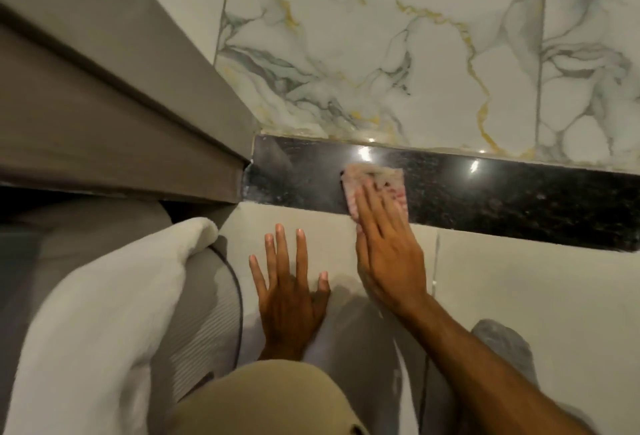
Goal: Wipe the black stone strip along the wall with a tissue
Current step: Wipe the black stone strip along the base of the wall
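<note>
The black stone strip [485, 192] runs left to right between the marble wall tiles above and plain pale tiles below. It is glossy with light glints, and its left end looks smeared and dusty. A pinkish-white tissue [375, 181] lies flat on the strip near its middle. My right hand [388, 247] presses on the tissue with flat fingers, the palm over the pale tile. My left hand [287, 282] rests flat on the pale tile [311, 220] below the strip, fingers spread, holding nothing.
A grey-brown door frame [121, 105] meets the strip's left end. A white towel [97, 313] and grey ribbed fabric [204, 313] lie at the lower left. A beige knee [263, 400] shows at the bottom. White marble tiles [381, 36] with gold veins fill the top.
</note>
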